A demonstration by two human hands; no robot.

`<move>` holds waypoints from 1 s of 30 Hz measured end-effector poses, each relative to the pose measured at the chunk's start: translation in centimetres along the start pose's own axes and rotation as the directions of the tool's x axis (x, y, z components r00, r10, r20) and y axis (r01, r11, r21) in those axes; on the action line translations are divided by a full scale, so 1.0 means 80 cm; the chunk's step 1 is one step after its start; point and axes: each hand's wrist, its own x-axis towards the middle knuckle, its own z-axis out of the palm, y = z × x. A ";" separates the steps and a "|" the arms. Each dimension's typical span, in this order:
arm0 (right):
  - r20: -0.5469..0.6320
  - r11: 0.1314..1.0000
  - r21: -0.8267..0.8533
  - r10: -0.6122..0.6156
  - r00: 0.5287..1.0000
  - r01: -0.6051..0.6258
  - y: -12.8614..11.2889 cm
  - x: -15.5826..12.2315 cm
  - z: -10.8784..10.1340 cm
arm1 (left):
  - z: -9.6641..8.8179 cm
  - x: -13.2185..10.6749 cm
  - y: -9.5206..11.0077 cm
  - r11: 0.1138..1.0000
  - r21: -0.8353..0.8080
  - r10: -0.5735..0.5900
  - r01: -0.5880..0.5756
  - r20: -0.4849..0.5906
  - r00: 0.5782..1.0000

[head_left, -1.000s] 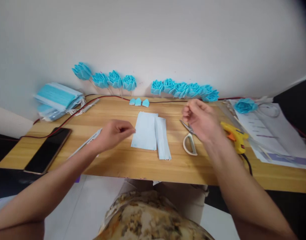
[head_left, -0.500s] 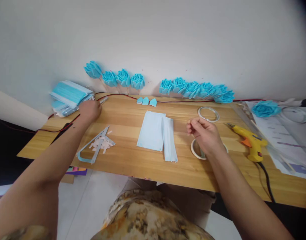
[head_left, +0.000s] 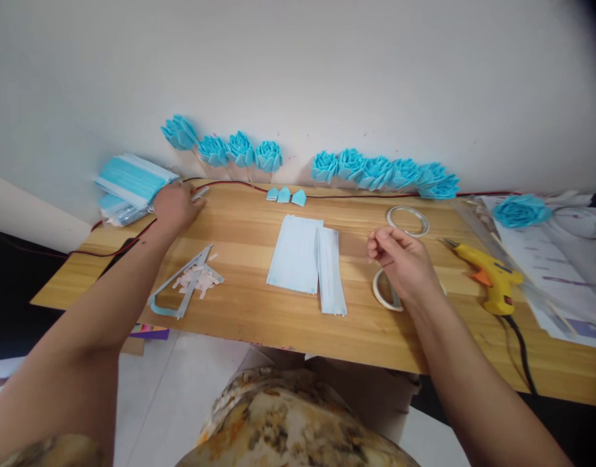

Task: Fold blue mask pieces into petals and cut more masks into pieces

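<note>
While the left hand [head_left: 174, 206] is just beside the stacked masks [head_left: 135, 178], its grip impossible to tell, the right hand [head_left: 399, 256] hovers, fingers curled together, 2 pale blue sheets [head_left: 295, 254] to its left.

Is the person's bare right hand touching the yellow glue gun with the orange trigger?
Apart: the head view shows a strip of bare wooden tabletop between the right hand and the yellow glue gun.
</note>
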 end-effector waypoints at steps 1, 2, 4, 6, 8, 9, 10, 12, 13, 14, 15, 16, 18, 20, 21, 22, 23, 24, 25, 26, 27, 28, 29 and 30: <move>0.001 1.000 0.002 -0.001 1.000 0.001 0.000 0.000 0.000 | 0.000 0.002 0.000 1.000 0.009 0.022 -0.022 -0.008 1.000; 0.003 1.000 0.005 -0.001 1.000 0.001 0.001 0.000 0.000 | 0.000 0.004 0.001 0.999 0.017 0.034 -0.034 0.002 0.999; 0.006 1.000 0.007 0.002 1.000 -0.002 0.001 0.000 -0.001 | 0.000 0.008 0.003 0.999 0.030 0.028 -0.029 0.047 0.999; 0.009 1.000 -0.004 0.004 1.000 -0.004 0.001 0.000 -0.001 | 0.002 0.011 0.006 0.999 0.040 0.003 -0.006 0.081 0.997; 0.007 1.000 -0.017 0.003 1.000 -0.003 0.001 0.000 0.000 | 0.004 0.014 0.009 0.999 0.041 -0.008 0.005 0.086 0.996; 0.007 1.000 -0.021 0.002 1.000 -0.002 0.001 0.000 0.000 | 0.006 0.016 0.010 0.999 0.036 -0.008 0.005 0.081 0.997; 0.007 1.000 -0.024 0.001 1.000 -0.001 0.001 0.000 -0.001 | 0.007 0.017 0.011 1.000 0.028 -0.010 0.008 0.076 0.997; 0.009 1.000 -0.021 0.001 1.000 -0.001 0.002 0.000 -0.001 | 0.010 0.019 0.012 1.000 0.006 -0.019 0.019 0.069 0.997; 0.011 1.000 -0.015 0.005 1.000 -0.005 0.003 0.000 -0.002 | 0.012 0.020 0.012 1.000 -0.006 -0.027 0.028 0.066 0.997; 0.012 1.000 -0.006 0.009 1.000 -0.009 0.003 0.001 -0.002 | 0.013 0.021 0.012 0.999 -0.017 -0.036 0.038 0.064 0.997; 0.012 1.000 0.003 0.014 1.000 -0.014 0.003 0.001 -0.002 | 0.015 0.021 0.011 0.999 -0.026 -0.043 0.045 0.064 0.997; 0.011 1.000 0.010 0.020 1.000 -0.020 0.004 0.001 -0.003 | 0.016 0.022 0.010 0.998 -0.034 -0.048 0.050 0.062 0.997; 0.009 1.000 0.011 0.025 1.000 -0.025 0.004 0.001 -0.002 | 0.018 0.022 0.009 0.998 -0.047 -0.045 0.048 0.055 0.997; 0.007 1.000 -0.002 0.020 1.000 -0.020 0.004 0.001 -0.002 | 0.021 0.023 0.009 0.998 -0.051 -0.045 0.047 0.046 0.998; 0.006 1.000 -0.008 0.017 1.000 -0.017 0.004 0.001 -0.001 | 0.022 0.023 0.009 0.998 -0.051 -0.046 0.048 0.039 0.998; 0.007 1.000 -0.015 0.013 1.000 -0.013 0.004 0.001 -0.001 | 0.024 0.024 0.009 0.998 -0.050 -0.047 0.048 0.033 0.998; 0.009 1.000 -0.022 0.010 1.000 -0.010 0.004 0.001 -0.001 | 0.025 0.024 0.010 0.998 -0.051 -0.048 0.049 0.028 0.998; 0.012 0.999 -0.031 0.008 1.000 -0.008 0.004 0.001 0.000 | 0.026 0.025 0.010 0.997 -0.055 -0.049 0.051 0.026 0.998; 0.013 0.999 -0.040 0.005 1.000 -0.004 0.004 0.001 0.000 | 0.027 0.025 0.011 0.997 -0.063 -0.047 0.049 0.026 0.999; 0.015 0.999 -0.050 0.002 1.000 -0.001 0.004 0.001 0.000 | 0.028 0.025 0.011 0.996 -0.074 -0.047 0.049 0.029 0.998; 0.016 0.998 -0.058 0.000 1.000 0.001 0.004 0.001 -0.001 | 0.027 0.025 0.011 0.995 -0.086 -0.047 0.050 0.031 0.998; 0.018 0.998 -0.063 -0.001 1.000 0.002 0.005 0.002 -0.001 | 0.026 0.024 0.011 0.994 -0.098 -0.046 0.050 0.034 0.998; 0.019 0.998 -0.064 -0.001 1.000 0.002 0.006 0.002 -0.001 | 0.025 0.023 0.011 0.993 -0.111 -0.043 0.047 0.039 0.998; 0.020 0.998 -0.061 0.002 1.000 0.000 0.006 0.003 -0.002 | 0.022 0.022 0.010 0.991 -0.128 -0.033 0.038 0.045 0.998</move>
